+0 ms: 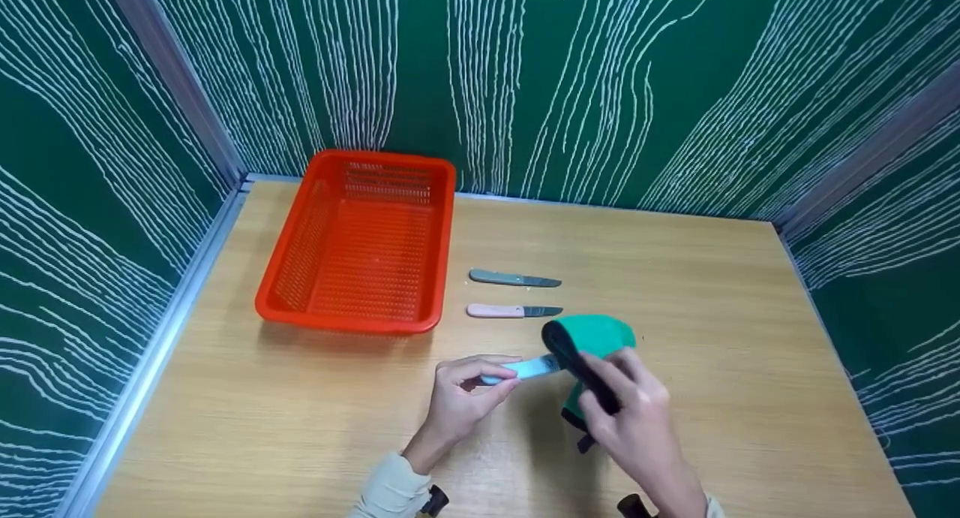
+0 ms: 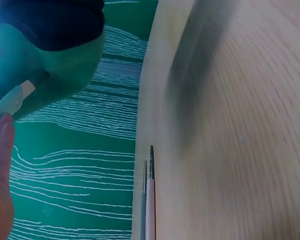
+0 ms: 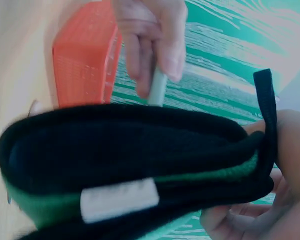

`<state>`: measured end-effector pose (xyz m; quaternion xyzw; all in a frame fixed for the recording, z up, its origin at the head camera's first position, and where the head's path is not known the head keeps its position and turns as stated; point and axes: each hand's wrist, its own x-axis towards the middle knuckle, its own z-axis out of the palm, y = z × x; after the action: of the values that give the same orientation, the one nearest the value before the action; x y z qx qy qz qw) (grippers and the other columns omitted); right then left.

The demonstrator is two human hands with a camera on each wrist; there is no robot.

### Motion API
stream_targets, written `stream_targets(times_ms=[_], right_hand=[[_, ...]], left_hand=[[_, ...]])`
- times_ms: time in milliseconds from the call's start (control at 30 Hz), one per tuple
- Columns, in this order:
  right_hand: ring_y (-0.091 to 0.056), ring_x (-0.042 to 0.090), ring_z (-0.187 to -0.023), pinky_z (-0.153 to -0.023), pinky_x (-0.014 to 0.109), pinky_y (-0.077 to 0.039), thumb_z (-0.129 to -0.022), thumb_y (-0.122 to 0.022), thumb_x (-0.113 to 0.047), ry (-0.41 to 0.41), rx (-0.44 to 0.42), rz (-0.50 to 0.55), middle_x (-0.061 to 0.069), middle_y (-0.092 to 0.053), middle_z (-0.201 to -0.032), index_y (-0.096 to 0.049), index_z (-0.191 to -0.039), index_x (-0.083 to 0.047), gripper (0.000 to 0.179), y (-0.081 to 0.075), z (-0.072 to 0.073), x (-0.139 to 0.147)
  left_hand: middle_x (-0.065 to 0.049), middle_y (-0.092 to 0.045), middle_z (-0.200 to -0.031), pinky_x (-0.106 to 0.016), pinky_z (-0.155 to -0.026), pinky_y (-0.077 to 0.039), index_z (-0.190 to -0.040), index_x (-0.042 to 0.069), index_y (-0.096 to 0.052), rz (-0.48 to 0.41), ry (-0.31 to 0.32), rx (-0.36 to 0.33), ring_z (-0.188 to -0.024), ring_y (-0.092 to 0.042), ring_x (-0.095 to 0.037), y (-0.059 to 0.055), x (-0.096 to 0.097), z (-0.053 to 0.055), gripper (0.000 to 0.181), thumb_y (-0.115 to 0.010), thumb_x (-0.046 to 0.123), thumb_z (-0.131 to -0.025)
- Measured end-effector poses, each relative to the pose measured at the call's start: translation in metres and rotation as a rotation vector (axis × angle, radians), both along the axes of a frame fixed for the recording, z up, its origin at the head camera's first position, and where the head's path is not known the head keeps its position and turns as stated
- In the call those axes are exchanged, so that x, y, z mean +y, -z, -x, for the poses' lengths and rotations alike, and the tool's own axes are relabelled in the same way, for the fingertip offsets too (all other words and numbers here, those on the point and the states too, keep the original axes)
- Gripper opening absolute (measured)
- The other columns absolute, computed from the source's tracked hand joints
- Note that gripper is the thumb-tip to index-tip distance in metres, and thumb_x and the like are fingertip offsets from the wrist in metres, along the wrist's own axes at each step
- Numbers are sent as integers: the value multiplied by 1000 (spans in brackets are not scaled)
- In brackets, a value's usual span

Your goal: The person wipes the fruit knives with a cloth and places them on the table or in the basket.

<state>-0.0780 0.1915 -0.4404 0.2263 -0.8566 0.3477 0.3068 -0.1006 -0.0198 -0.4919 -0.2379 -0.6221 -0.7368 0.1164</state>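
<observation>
Right of the red basket (image 1: pixel 375 257), a blue knife (image 1: pixel 532 367) is pinched by the left hand (image 1: pixel 461 393), a green cloth (image 1: pixel 600 332) gripped by the right hand (image 1: pixel 636 409); the cloth's white label (image 3: pixel 120 199) is seen only in the right-wrist view.

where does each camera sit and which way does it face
Head: on the head, facing forward and down at the table, red basket and green cloth item; left hand, right hand and sleeves show.
Left wrist: on that wrist, facing the knife and green cloth item; part of the left hand shows.
Right wrist: on that wrist, facing the green cloth item's dark opening; right hand at right, left hand at top.
Head and right wrist views share the red basket.
</observation>
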Motion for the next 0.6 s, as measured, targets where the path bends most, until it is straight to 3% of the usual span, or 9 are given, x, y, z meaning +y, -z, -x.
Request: stream_targets(times_ms=[133,267,433,600], right_hand=[[-49,8,-61,-45,11,-42,-62,-64,10,-29,2,-95,4,-52,-85,-72,-102,2,41,4,1,-7],[-44,8,-55,-43,16,-38,-61,-66,6,15,16,-199,4,-48,-83,-73,-100,-1,40,6,1,-8],[-42,12,-53,-43,22,-38,-62,-66,4,46,-11,-263,5,-46,-81,-73,-99,-2,38,6,2,-5],[-44,16,-52,-42,25,-39,-62,-67,4,81,-52,-304,7,-46,-81,-73,-97,-1,35,8,5,1]], left_hand=[[-23,-69,-95,-40,-74,-56,-87,-9,-70,-9,-50,105,-88,-69,-28,-2,1,0,12,-70,-14,-76],[-23,-69,-93,-41,-75,-56,-85,-9,-71,-10,-81,167,-87,-69,-30,-3,2,0,13,-70,-16,-74],[-25,-69,-92,-40,-75,-56,-84,-10,-70,-26,-73,176,-86,-68,-33,-2,1,-1,13,-70,-17,-73],[-23,-69,-95,-40,-78,-55,-87,-9,-71,-11,-49,118,-90,-68,-30,-2,-1,-5,12,-72,-12,-75]])
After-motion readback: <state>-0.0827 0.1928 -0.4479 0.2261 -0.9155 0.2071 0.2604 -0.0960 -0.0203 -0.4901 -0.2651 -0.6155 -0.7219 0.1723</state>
